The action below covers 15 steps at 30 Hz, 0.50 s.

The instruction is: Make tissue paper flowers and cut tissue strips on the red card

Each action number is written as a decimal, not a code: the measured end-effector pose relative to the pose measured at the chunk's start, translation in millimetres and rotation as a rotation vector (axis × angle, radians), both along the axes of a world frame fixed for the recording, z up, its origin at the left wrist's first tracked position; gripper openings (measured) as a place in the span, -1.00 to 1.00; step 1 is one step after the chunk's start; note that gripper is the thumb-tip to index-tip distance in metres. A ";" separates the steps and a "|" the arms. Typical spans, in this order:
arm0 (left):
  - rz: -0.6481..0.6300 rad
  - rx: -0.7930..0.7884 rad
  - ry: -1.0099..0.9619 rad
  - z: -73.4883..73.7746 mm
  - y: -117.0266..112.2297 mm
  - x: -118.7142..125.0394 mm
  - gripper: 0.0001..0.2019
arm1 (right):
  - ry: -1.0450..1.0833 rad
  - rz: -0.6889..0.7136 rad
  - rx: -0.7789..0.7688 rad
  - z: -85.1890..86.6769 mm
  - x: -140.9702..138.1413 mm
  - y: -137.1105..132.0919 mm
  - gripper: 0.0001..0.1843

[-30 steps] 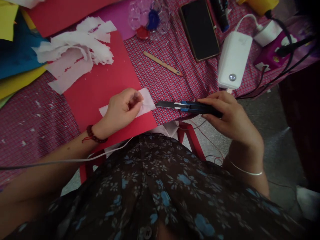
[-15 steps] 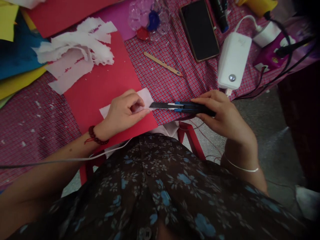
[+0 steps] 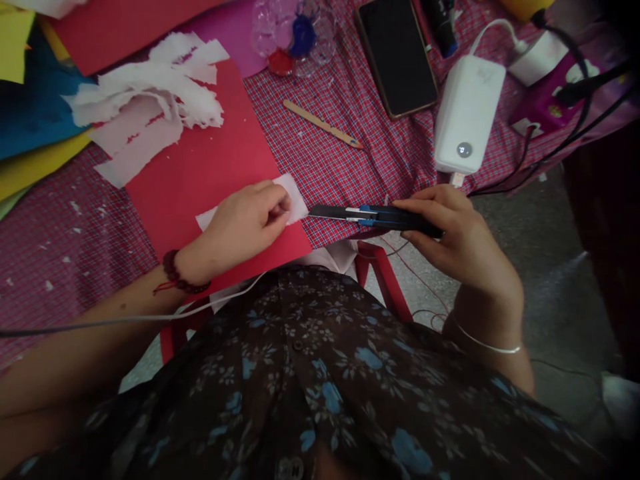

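Observation:
My right hand [image 3: 447, 230] is closed round the black and blue handle of a utility knife [image 3: 380, 217]. Its long dark blade points left, the tip at the right edge of a white paper strip [image 3: 295, 193]. Over that strip lies my left hand [image 3: 250, 217], fingers curled and pressed down on it, covering its middle. Beneath the strip is a sheet of red paper [image 3: 200, 177] at the table's front edge. A pile of torn white paper pieces [image 3: 155, 93] rests on the sheet's far left part.
A wooden stick [image 3: 323, 124], a phone [image 3: 397, 57] and a white power bank [image 3: 470, 113] with cables lie beyond the knife. A clear palette [image 3: 320, 43] holds red and blue paint. Coloured sheets [image 3: 45, 113] are at far left. A red chair [image 3: 385, 280] stands below the table edge.
My right hand and the knife have shifted a little to the right, drawing the blade tip back from the strip's middle to its edge. My left thumb has curled in.

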<state>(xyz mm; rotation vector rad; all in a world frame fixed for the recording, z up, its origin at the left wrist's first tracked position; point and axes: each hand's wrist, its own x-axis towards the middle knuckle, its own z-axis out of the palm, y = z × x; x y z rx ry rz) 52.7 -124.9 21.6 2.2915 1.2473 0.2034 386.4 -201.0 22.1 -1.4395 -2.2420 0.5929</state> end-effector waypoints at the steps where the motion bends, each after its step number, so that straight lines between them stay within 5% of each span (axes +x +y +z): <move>1: 0.002 -0.005 0.000 -1.0 0.2 -0.2 -0.87 | -0.001 0.002 0.002 -1.4 -0.8 1.3 -0.53; 15: -0.029 -0.057 -0.067 -3.0 2.9 -3.6 -0.84 | -0.011 -0.008 0.026 -6.3 -5.1 4.2 -0.54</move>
